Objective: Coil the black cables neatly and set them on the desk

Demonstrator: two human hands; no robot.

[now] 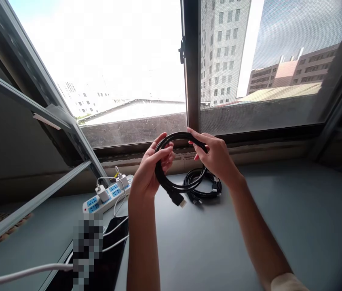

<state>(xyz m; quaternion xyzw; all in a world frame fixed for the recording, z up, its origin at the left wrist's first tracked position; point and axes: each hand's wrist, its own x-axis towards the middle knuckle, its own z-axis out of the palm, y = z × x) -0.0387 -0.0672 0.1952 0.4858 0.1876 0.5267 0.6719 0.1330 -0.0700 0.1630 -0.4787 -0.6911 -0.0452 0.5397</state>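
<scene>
A coil of glossy black cable (pixel 162 182), wound in several turns, is held above a smooth grey desk (pixel 195 246), in front of a dark-framed window (pixel 193 81). The left hand (pixel 149 167) grasps the left side of the ring, thumb in front and fingers curled through the opening; parts of these fingers are hidden by the turns. The right hand (pixel 216 155) pinches the upper right of the ring between thumb and fingers; the exact contact is hard to make out, as the back of the hand covers part of the cable. A black plug with a pale metal tip (pixel 177 198) hangs from the lower left of the coil; the cable's other end cannot be identified.

Below and behind, a second coil of black cable (pixel 218 185) lies on the desk, partly masked by the raised ring. Dark connectors show at its edge, their type unclear.

At left, a white power strip with blue socket faces (pixel 110 203) carries white plug-in adapters (pixel 102 194); its right end meets the outline of the left hand. A flat black rectangular object (pixel 115 242) is cut off by the lower edge, crossed by thin white cords and partly obscured by a pixelated block. The left forearm conceals its right side. A pale sleeve (pixel 289 283) is cropped at lower right.
</scene>
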